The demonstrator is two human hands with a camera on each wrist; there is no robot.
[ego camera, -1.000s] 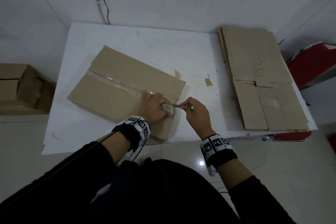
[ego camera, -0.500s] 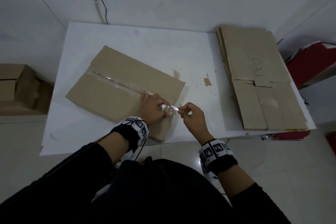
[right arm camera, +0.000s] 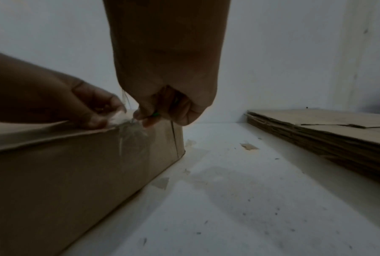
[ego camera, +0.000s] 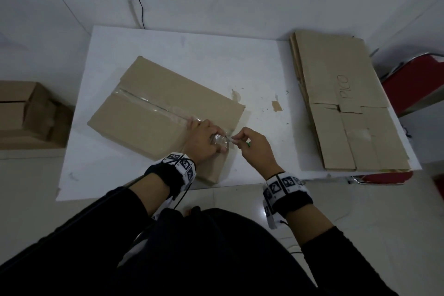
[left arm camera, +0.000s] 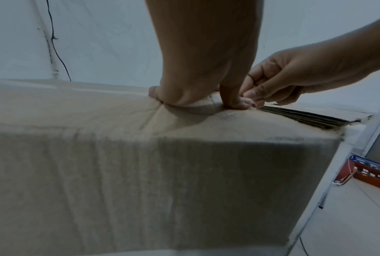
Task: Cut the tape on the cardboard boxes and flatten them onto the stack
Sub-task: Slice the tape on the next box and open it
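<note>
The cardboard box (ego camera: 165,113) lies flat on my white table (ego camera: 192,55), clear tape (ego camera: 149,104) running along its top seam. My left hand (ego camera: 204,139) presses down at the box's near end, fingers curled around a crumpled bit of tape. My right hand (ego camera: 255,149) pinches the loose tape end just beside it, with a small green-handled tool (ego camera: 249,144) tucked in the fist. The stack of flattened boxes (ego camera: 346,103) sits along the table's right edge. Paper scraps (ego camera: 276,106) dot the tabletop. White walls behind, more cartons (ego camera: 26,113) at the left, a red chair (ego camera: 418,74) at the right.
</note>
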